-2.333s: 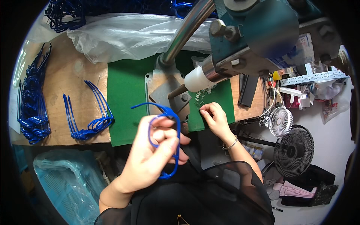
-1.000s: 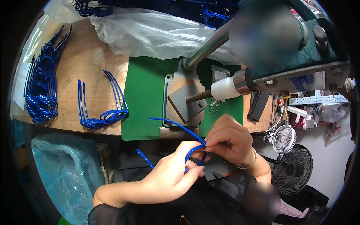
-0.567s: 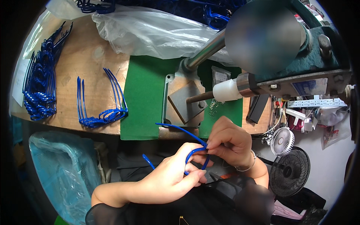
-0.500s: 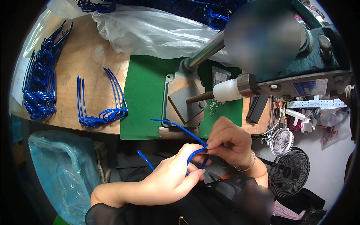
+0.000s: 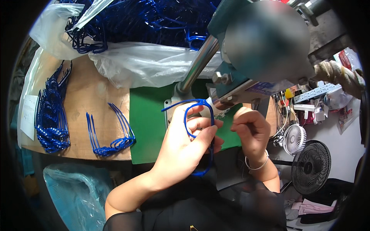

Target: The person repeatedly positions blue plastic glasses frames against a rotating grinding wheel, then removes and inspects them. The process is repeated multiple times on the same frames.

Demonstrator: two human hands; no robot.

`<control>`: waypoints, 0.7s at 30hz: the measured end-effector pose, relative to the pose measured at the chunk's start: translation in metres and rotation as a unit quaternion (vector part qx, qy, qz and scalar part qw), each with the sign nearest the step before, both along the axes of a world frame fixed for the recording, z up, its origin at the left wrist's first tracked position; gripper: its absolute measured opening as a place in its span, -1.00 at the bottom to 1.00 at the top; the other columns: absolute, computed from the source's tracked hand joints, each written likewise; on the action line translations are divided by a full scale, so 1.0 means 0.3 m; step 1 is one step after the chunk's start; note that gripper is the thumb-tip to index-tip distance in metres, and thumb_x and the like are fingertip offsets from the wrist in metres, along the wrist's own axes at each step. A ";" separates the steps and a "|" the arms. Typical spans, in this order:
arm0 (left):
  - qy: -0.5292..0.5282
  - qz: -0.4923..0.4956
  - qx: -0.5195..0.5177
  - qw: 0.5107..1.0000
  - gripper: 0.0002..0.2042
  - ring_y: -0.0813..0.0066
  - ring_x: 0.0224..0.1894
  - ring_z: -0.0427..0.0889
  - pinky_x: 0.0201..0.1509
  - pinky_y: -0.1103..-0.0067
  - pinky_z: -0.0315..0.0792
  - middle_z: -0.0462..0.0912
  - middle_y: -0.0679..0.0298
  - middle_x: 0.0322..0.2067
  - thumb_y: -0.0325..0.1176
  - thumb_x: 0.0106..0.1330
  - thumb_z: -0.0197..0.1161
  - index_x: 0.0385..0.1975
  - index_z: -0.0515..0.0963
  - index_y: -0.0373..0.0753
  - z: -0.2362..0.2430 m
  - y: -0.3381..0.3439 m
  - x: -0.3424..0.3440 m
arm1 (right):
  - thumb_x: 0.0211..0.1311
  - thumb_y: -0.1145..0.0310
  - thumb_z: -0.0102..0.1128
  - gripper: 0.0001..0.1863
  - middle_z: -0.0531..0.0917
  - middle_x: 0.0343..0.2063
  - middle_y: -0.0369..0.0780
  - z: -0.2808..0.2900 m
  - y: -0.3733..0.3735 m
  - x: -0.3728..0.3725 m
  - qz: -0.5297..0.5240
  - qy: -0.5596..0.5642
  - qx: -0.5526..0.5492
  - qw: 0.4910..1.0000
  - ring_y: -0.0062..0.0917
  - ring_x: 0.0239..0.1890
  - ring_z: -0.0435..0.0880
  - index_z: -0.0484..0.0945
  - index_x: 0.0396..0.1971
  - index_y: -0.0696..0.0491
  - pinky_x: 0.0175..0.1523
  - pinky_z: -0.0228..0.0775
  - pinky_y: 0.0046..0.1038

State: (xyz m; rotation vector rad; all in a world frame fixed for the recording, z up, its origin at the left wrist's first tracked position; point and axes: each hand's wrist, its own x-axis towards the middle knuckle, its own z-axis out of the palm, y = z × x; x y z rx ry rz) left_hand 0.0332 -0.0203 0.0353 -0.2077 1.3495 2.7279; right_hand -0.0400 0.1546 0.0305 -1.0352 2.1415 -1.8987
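My left hand [image 5: 181,150] holds an upright blue glasses frame [image 5: 200,173], one arm sticking out leftward, in front of the bench press [image 5: 238,94]. My right hand [image 5: 250,133] is just right of it, fingers curled and pinched; anything between them is too small to make out. Behind both hands lies a green mat [image 5: 146,127]; the frame and left hand partly hide the press's white sleeve and base. On the wooden bench sit a small group of blue frames [image 5: 117,144] and a taller stack [image 5: 52,131] at the far left.
A large pile of blue frames [image 5: 138,23] with plastic sheeting [image 5: 127,61] lies at the back. A teal basket [image 5: 77,192] is below left. At right are a white fan [image 5: 293,139], a black fan [image 5: 310,167], power strips [image 5: 316,92] and cables.
My left hand has raised and turned the frame upright toward the press. My right hand has moved up and right, releasing the frame. The view has shifted, showing more of the back pile.
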 end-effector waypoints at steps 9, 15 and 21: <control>-0.047 -0.022 0.002 0.999 -0.64 0.48 -0.36 0.60 -0.32 0.57 0.52 0.55 0.11 -0.21 -0.45 0.26 0.07 0.01 0.15 -0.22 0.030 0.019 -0.038 | 0.23 0.11 0.03 -0.64 0.45 -0.49 -0.21 0.432 0.044 -0.133 -0.172 0.319 -0.377 0.852 -0.49 -0.40 0.41 0.44 -0.28 0.16 -0.06 0.28 -0.35; -0.046 -0.012 0.007 0.999 -0.63 0.47 -0.36 0.60 -0.29 0.56 0.53 0.54 0.13 -0.22 -0.45 0.28 0.05 0.02 0.11 -0.20 0.039 0.042 -0.043 | 0.17 -0.03 0.04 -0.41 0.41 -0.16 -0.17 0.467 -0.015 -0.119 0.228 0.156 -0.279 0.919 -0.37 -0.11 0.40 0.25 -0.01 0.15 0.23 0.12 -0.30; 0.005 0.055 0.002 0.998 -0.60 0.47 -0.42 0.57 -0.36 0.59 0.51 0.53 0.11 -0.24 -0.49 0.32 -0.01 0.06 -0.01 -0.19 0.000 0.119 -0.039 | -0.05 -0.01 0.33 -0.58 0.37 -0.46 -0.41 0.380 0.042 0.017 0.146 0.285 -0.178 0.931 -0.58 -0.33 0.34 0.33 -0.35 -0.11 0.11 0.04 -0.39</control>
